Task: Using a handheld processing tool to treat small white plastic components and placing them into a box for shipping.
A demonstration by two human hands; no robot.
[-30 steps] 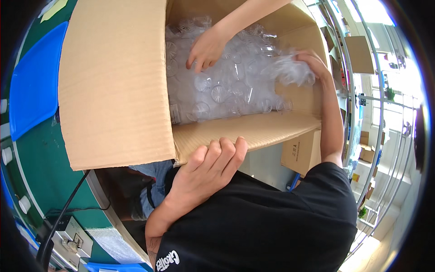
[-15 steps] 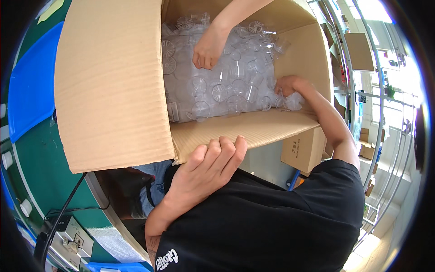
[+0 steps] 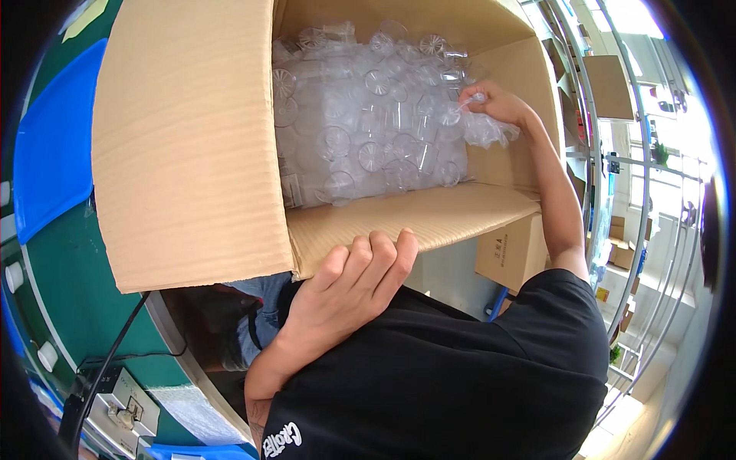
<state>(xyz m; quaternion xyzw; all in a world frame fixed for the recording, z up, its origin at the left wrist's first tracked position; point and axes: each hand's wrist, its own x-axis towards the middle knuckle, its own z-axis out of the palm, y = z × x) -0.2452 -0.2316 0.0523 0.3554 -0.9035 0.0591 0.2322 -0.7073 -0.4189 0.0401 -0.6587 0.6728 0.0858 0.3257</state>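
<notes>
**Both hands at a box of clear plastic pieces**

A large cardboard box [image 3: 192,146] fills the upper centre of the frame, its broad left flap folded outward over a green surface [image 3: 61,268] at the left. The left hand [image 3: 345,295], at lower centre, has its fingers curled over the edge of the near flap, gripping the cardboard. The right hand [image 3: 497,103], at upper right inside the box, is closed around a small clear plastic piece [image 3: 469,101] pinched at its fingertips. It sits close against the box's right wall, with little room on that side. More room lies to its left, over the heap of clear plastic pieces [image 3: 368,130] in a thin plastic liner that covers the box floor from wall to wall.

Below the near flap at right, a smaller brown carton [image 3: 510,253] bears a dark printed mark on its face. A blue panel [image 3: 50,146] curves along the left edge. At lower left, a black cable [image 3: 115,345] runs down to a grey device [image 3: 115,399].
</notes>
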